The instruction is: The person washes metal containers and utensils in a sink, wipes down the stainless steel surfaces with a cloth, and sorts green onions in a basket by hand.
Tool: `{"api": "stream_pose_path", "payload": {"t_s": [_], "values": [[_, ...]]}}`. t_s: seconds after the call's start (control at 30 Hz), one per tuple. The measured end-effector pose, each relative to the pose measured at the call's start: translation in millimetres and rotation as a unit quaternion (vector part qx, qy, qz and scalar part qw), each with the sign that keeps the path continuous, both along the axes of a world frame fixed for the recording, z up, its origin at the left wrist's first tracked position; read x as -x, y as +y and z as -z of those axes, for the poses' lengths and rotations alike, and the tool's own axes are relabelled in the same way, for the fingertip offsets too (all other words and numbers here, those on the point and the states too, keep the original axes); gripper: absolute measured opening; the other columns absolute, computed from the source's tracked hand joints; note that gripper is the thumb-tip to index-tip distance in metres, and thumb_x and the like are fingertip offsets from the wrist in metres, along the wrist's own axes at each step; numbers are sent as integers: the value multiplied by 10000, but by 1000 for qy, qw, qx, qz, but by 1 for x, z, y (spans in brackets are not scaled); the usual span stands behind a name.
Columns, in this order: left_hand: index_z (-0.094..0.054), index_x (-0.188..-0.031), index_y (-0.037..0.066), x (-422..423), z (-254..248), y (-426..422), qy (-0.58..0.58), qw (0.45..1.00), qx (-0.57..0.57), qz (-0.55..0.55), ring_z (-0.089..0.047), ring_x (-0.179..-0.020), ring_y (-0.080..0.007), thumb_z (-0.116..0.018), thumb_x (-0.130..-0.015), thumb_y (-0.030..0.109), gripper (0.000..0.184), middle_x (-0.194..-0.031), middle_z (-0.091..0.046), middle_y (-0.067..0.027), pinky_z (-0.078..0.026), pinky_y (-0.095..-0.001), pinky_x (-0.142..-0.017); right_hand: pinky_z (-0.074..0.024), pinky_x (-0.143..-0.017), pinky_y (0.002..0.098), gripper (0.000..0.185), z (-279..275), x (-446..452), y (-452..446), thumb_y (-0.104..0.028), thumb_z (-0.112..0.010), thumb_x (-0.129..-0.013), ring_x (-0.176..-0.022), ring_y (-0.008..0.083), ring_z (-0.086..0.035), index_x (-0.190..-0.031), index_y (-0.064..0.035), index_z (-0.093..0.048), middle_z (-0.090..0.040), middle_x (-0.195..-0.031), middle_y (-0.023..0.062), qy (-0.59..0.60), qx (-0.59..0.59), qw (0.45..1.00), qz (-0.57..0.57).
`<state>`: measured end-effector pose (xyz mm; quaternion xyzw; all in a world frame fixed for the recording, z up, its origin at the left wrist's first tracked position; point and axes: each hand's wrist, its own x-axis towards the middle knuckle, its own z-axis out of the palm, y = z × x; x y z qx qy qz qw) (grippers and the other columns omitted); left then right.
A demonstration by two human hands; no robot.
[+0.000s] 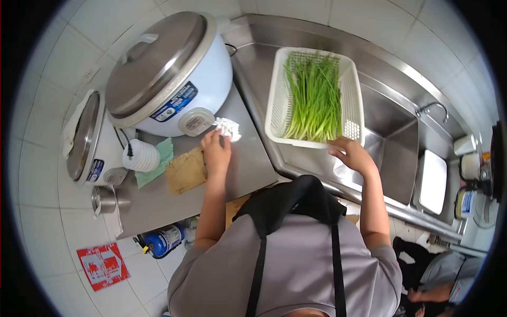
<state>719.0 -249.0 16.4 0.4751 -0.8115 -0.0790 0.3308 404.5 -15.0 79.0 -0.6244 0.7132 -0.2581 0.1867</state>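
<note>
My left hand (pixel 217 153) rests by a crumpled white cloth or paper (pixel 227 128) on the steel table, its fingertips at the near edge of it; whether they grip it cannot be made out. With fingers bent, my right hand (pixel 352 154) is at the near right rim of a white perforated basket (pixel 275 119), thumb below the rim. Long green stalks with leafy tops (pixel 315 98) lie in the basket, pale ends toward me. Left of my left hand are a folded tan cloth (pixel 186 170) and a green cloth (pixel 157 164).
A large rice cooker (pixel 211 79) stands behind my left hand, a second cooker (pixel 108 150) farther left, with stacked white cups (pixel 141 155) beside it. The sink basin (pixel 398 153) and faucet (pixel 435 108) are at right. Another person (pixel 449 272) is at lower right.
</note>
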Motion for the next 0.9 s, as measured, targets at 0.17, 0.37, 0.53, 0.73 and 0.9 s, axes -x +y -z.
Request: {"api": "stream_pose_path", "payload": {"t_s": [0.17,0.37,0.53,0.73,0.9], "values": [[-572,-924,16,21,7,0,-13,997,-22,67,-489,-905,-290,-594,-760,158,218,-995,-534,-126,-405,-364,-792,-431,-736,373,288,-27,-11,-32,-245,-558,-817,-832,332,-550,-990,-18,-596,-582,-884,154,-51,10,998,-30],[-550,-859,12,39,-20,33,352,911,-213,8,-515,-609,-119,-554,-843,193,181,-726,-585,-34,-413,-248,-599,-438,-700,326,287,-35,-67,-100,-213,-559,-822,-830,273,-558,-1014,-1,-580,-569,-892,146,-276,86,945,-154],[-528,-990,-27,30,-46,67,614,709,-321,130,-535,-846,-120,-458,-894,231,284,-986,-569,-66,-425,-283,-760,-452,-702,291,316,-5,-150,-164,-155,-595,-774,-814,248,-560,-1045,4,-561,-556,-945,155,-311,129,932,-138],[-425,-1177,22,-9,-23,38,702,606,-370,53,-446,-1034,-182,-388,-868,426,510,-1141,-470,-77,-352,-312,-897,-397,-851,337,281,-16,-184,-167,-71,-560,-738,-936,247,-546,-1016,-33,-578,-556,-1003,105,-278,262,882,-276],[-414,-1211,52,13,36,14,661,586,-437,170,-468,-1008,-203,-393,-860,437,522,-1132,-467,-70,-356,-305,-884,-254,-996,439,164,0,-216,-155,-166,-542,-784,-999,333,-516,-878,-53,-615,-587,-939,116,-76,298,866,-395]]}}
